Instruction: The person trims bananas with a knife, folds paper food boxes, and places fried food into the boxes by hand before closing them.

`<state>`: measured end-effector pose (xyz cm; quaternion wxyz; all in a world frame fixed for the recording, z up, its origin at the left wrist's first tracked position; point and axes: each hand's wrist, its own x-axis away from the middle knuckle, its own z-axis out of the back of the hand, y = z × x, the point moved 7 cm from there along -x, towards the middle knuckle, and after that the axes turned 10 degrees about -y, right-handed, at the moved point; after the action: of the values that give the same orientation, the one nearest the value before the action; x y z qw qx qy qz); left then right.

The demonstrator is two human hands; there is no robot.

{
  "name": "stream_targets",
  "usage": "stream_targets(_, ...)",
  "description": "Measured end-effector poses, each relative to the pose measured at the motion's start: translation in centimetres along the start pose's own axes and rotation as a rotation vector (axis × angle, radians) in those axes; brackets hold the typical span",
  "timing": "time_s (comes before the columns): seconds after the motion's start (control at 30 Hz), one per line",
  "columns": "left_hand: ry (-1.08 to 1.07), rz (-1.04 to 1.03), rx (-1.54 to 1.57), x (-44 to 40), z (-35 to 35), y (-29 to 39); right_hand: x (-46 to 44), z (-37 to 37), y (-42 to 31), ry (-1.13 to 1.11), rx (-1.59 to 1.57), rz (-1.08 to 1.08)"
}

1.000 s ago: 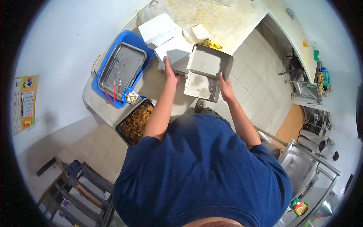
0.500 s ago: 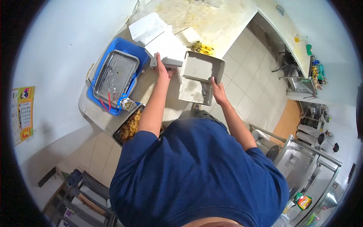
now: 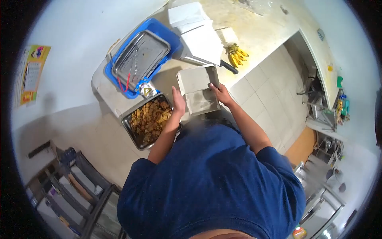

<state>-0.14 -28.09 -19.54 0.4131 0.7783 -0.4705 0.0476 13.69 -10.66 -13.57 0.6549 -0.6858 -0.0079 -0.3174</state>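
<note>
An open takeout box point(image 3: 194, 81), white with a greyish inside, is held low in front of my body. My right hand point(image 3: 222, 96) grips its right side, with the thumb over the edge. Beside the box's left wall is my left hand point(image 3: 179, 104), fingers stretched out; whether it touches the wall I cannot tell. Left of that hand, a metal tray point(image 3: 130, 133) holds browned chopped food point(image 3: 149, 119). White boxes point(image 3: 202, 43) are stacked on the table beyond, and a black-handled knife point(image 3: 229, 67) lies by them.
A blue basin point(image 3: 174, 36) with a metal tray point(image 3: 139, 51) and red-handled tongs point(image 3: 127, 81) stands at the left. Bananas point(image 3: 238, 56) lie near the edge of the table point(image 3: 270, 34). A dark rack point(image 3: 85, 187) is at lower left.
My left hand has come back from the stacked boxes to the held box's left side. The held box is nearer my body. The view has shifted, showing more of the food tray and the knife.
</note>
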Motion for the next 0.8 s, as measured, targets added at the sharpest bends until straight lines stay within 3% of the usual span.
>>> stream_targets(0.07,0.027,-0.064,0.106,1.0,0.1,0.9,-1.6,-0.9,-0.1,-0.047,0.064,0.007)
stream_targets(0.17,0.117,-0.187,-0.303,0.6,0.9,2.4,-4.0,-1.9,-0.8,-0.087,0.153,0.046)
stream_targets(0.3,0.254,-0.239,-0.352,-0.6,2.4,2.4,-6.9,-1.8,-0.6,-0.150,0.287,0.091)
stream_targets(0.37,0.372,-0.177,-0.350,-0.7,2.5,2.7,-7.9,-0.9,1.0,-0.230,0.299,0.164)
stream_targets(0.47,0.441,-0.135,-0.291,-2.5,3.8,2.1,-7.9,0.4,1.6,-0.317,0.538,0.093)
stream_targets(0.67,0.393,-0.147,-0.466,-3.9,5.6,2.0,-7.7,1.3,2.5,-0.329,0.515,0.034)
stream_targets(0.7,0.443,-0.274,-0.433,-3.2,4.8,2.8,-8.0,1.2,2.9,-0.318,0.520,0.056)
stream_targets(0.8,0.644,-0.233,-0.597,-0.2,4.9,3.2,-8.8,0.8,4.2,-0.322,0.456,0.049)
